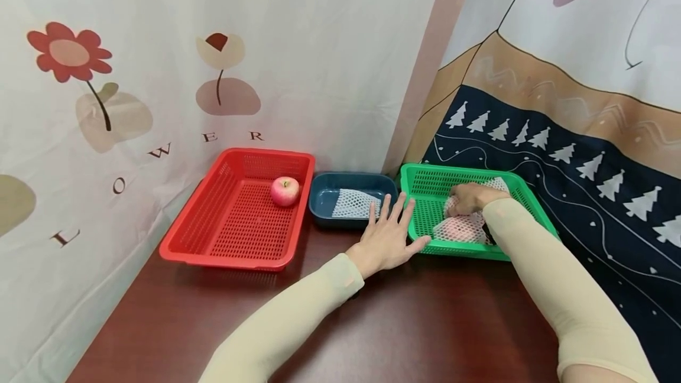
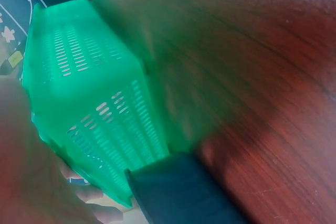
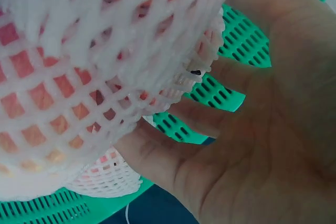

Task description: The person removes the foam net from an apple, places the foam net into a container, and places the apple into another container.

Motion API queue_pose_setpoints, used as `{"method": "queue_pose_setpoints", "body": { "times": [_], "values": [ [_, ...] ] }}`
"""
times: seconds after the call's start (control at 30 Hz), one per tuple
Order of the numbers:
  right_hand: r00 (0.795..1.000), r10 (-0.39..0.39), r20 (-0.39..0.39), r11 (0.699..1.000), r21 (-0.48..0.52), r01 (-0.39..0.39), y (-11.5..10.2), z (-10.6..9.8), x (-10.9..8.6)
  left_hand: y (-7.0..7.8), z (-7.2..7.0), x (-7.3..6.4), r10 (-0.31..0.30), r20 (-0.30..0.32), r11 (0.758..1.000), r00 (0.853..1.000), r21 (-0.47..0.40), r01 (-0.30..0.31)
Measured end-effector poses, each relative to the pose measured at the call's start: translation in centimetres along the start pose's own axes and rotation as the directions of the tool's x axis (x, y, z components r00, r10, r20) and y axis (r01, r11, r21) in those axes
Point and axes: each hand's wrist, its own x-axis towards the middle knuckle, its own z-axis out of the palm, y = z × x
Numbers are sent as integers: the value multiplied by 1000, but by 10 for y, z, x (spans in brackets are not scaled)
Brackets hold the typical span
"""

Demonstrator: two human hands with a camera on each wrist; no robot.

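Observation:
My right hand [image 1: 472, 197] reaches into the green basket [image 1: 452, 168] and grips an apple in a white foam net [image 1: 450, 204] with curled fingers. Another netted apple [image 1: 459, 230] lies just in front of that hand, by the basket's near side. In the right wrist view, white netting [image 3: 58, 72] with red and orange fruit skin behind it covers much of the hand's fingertips. My left hand [image 1: 384, 240] has its fingers spread, over the gap between the dark blue dish [image 1: 326, 214] and the basket's near left corner. It holds nothing.
An empty foam net [image 1: 353, 204] lies in the dark blue dish. Left of it stands a red basket [image 1: 181, 232] with one bare apple [image 1: 285, 191] near its right wall. Everything stands on a dark brown table [image 1: 415, 324], with printed curtains [image 1: 330, 75] behind.

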Motion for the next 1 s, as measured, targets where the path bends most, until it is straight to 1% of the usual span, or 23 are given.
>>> {"method": "queue_pose_setpoints", "body": {
  "times": [0.1, 0.37, 0.57, 0.8, 1.0],
  "values": [
    [1000, 6, 19, 1000, -1, -6, 1, 1, 3, 0, 1, 0, -3, 5, 1000, 1000, 6, 3],
    [1000, -14, 10, 1000, -13, 14, 0, 1, 8, 1, 2, 0, -9, -7, 1000, 1000, 6, 9],
    [999, -4, 32, 999, -45, 5, 1, 3, 14, 2, 4, 0, -10, 3, 1000, 1000, 8, 10],
    [999, -19, 32, 998, -51, 20, 1, 3, 16, 2, 2, 0, -7, 4, 1000, 1000, 10, 7],
    [999, -26, 29, 998, -63, 28, 0, 2, 13, 2, 3, 0, -12, 8, 1000, 1000, 19, 12]
  ]
}}
